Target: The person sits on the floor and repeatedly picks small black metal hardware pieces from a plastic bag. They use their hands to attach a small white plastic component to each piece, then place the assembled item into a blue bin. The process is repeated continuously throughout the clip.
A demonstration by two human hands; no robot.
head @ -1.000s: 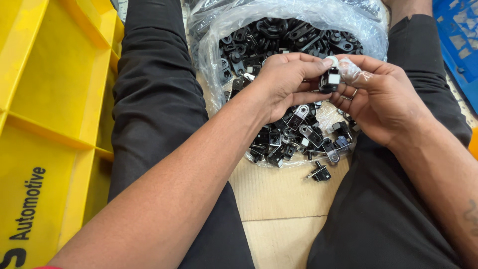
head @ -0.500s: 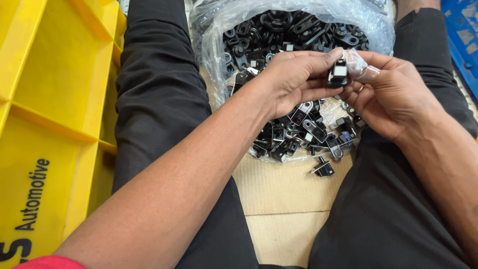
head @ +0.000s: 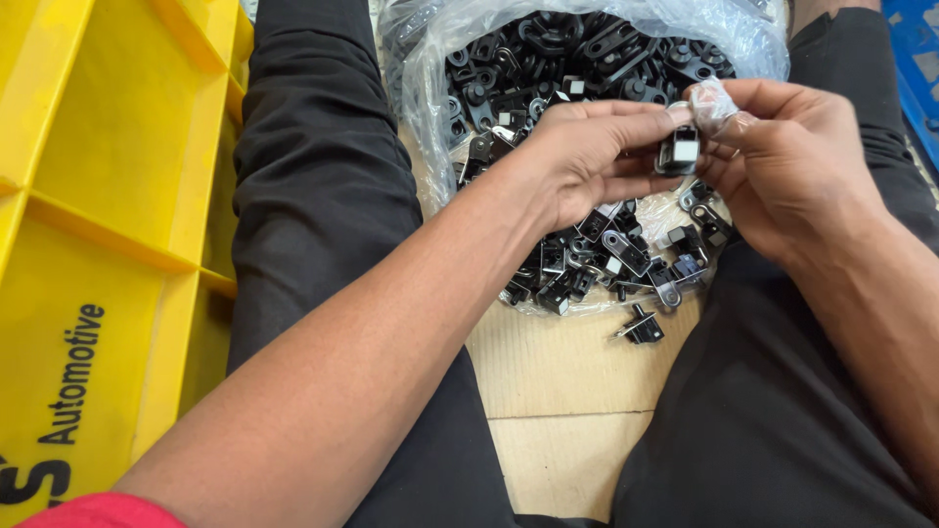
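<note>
Where the view begins, nearest the camera, a red sleeve edge (head: 98,510) shows at the bottom left, and the bare left forearm runs up from it across the left thigh in black trousers (head: 323,196). Beside that thigh lies a yellow plastic bin (head: 108,196) with dividers. Between the legs, a sheet of brown cardboard (head: 567,391) covers the ground, and one small black clip (head: 641,326) lies alone on it, just below the heap. Farther up, the left hand (head: 582,156) and the right hand (head: 792,166) meet above the heap. The left thumb and fingers are closed in a pinch on a small black plastic part with a white face (head: 678,152), held upright between the two hands. The right hand's fingers are curled and pinch a bit of clear film (head: 712,101) at the top of that part; whether they also grip the part itself cannot be told. Beneath and beyond the hands, a clear plastic bag (head: 430,78) lies open, full of black plastic and metal brackets (head: 577,49), some spilling toward the cardboard. At the far right edge a blue crate (head: 915,68) shows.
</note>
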